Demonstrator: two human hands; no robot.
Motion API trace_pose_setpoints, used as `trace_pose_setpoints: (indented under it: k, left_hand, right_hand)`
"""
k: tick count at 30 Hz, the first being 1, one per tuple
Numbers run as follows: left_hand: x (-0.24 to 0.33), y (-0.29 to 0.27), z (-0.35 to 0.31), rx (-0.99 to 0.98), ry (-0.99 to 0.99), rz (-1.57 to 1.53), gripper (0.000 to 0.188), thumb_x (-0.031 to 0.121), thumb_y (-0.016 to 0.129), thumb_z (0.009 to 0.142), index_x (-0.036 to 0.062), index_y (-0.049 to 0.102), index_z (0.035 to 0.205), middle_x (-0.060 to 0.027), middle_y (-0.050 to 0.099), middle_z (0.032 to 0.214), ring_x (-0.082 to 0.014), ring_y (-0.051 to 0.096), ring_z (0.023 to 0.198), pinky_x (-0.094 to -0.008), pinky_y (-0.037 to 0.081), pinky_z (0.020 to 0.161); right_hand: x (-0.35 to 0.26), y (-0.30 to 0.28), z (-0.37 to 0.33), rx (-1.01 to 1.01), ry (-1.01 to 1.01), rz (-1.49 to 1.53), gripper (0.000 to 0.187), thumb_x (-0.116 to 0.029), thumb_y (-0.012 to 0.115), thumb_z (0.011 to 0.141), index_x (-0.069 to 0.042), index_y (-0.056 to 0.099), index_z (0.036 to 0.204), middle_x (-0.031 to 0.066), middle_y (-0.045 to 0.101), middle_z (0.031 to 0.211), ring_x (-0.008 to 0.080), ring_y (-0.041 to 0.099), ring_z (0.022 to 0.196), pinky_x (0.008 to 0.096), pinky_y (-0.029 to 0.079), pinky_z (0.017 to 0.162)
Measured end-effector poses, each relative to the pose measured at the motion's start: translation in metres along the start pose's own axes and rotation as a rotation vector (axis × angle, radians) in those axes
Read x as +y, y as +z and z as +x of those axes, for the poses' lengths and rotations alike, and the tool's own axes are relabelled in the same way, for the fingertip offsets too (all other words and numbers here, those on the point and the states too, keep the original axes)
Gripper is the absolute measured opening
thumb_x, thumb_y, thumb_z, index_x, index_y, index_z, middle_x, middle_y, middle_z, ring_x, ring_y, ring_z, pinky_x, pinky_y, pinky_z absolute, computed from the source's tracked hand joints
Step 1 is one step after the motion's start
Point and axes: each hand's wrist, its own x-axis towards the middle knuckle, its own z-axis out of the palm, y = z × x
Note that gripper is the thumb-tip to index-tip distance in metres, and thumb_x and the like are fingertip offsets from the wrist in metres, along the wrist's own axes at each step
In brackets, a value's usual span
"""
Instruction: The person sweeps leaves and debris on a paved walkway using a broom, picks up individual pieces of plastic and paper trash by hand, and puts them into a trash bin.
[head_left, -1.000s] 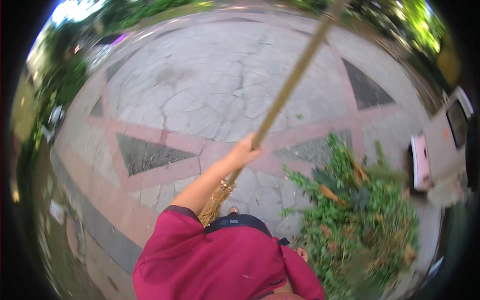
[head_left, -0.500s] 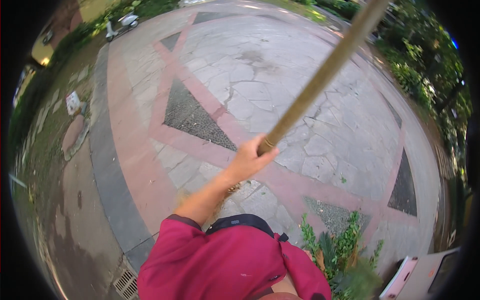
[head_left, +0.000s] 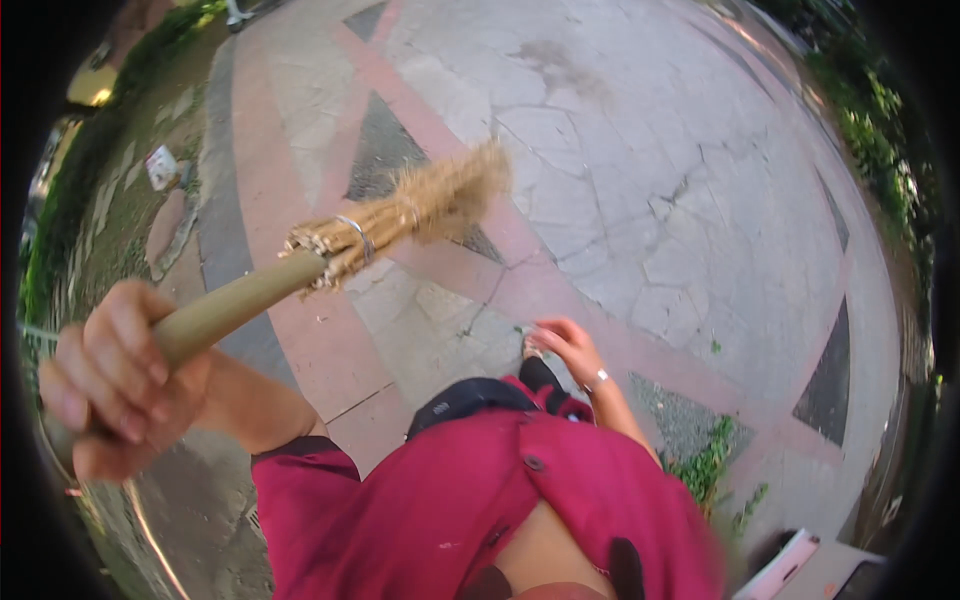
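While my left hand (head_left: 105, 385) keeps its fingers (head_left: 130, 345) clamped round the broom (head_left: 330, 255) handle, the bristle head sticks up and away beyond them, clear of the paving (head_left: 640, 200). With only 1 hand gripping near the end, I judge the long handle could twist or slip out. My right hand (head_left: 565, 345) hangs empty, fingers loosely apart, well off from the handle, too far to steady it.

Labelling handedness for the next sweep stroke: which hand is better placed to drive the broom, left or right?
Left, probably. The left hand is closed around the broom handle, with the bristle head raised over the paved ground. The right hand hangs empty at the side, apart from the broom.
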Motion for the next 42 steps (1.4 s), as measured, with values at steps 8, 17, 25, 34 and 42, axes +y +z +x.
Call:
trace_pose_setpoints:
  k: [8,17,25,34,42]
  left_hand:
    - [-0.204,0.011,-0.015,0.341,-0.027,0.074,0.024,0.025,0.068,0.072,0.0119,0.048,0.076,0.0058,0.042,0.059,-0.0052,0.042,0.05,-0.0212,0.036,0.056]
    - [-0.327,-0.099,-0.117,1.058,-0.685,-0.109,0.014,0.023,0.058,0.082,0.0114,0.049,0.083,0.001,0.043,0.071,-0.0127,0.045,0.073,-0.031,0.036,0.08]
    - [-0.378,-0.237,-0.226,1.219,-1.046,-0.176,0.012,0.016,0.055,0.082,0.0088,0.051,0.091,-0.003,0.052,0.081,-0.0175,0.048,0.086,-0.0399,0.034,0.09]
    - [-0.249,-0.403,-0.152,1.123,-0.821,0.165,0.008,0.017,0.05,0.084,0.012,0.046,0.079,-0.0003,0.034,0.061,-0.0119,0.033,0.057,-0.0292,0.031,0.06]
    - [-0.009,-0.332,0.015,0.675,-0.13,0.819,0.028,0.003,0.053,0.073,0.013,0.036,0.053,0.0034,0.031,0.048,-0.0058,0.032,0.044,-0.0221,0.029,0.057]
  right_hand:
    - [-0.126,0.019,0.15,-0.66,-0.117,0.639,0.058,-0.032,0.062,0.078,-0.006,0.038,0.124,0.0093,0.044,0.123,0.0185,0.043,0.112,0.0349,0.037,0.092]
    - [-0.109,-0.04,0.276,-0.065,0.15,1.525,0.042,-0.021,0.066,0.075,-0.007,0.047,0.11,0.0117,0.05,0.113,0.0261,0.047,0.106,0.0438,0.038,0.092]
    - [-0.015,-0.101,0.288,0.584,0.464,1.275,0.037,-0.033,0.065,0.075,-0.012,0.052,0.103,0.0095,0.053,0.101,0.0255,0.051,0.093,0.0381,0.045,0.081]
    - [0.126,-0.024,0.391,0.304,0.672,1.05,0.04,-0.025,0.056,0.079,0.001,0.046,0.107,0.0189,0.05,0.105,0.0322,0.049,0.1,0.0499,0.041,0.088]
    - [0.001,0.378,0.596,-0.207,1.122,1.075,0.033,-0.022,0.066,0.075,-0.009,0.049,0.1,0.0108,0.053,0.098,0.0272,0.052,0.097,0.0467,0.04,0.089]
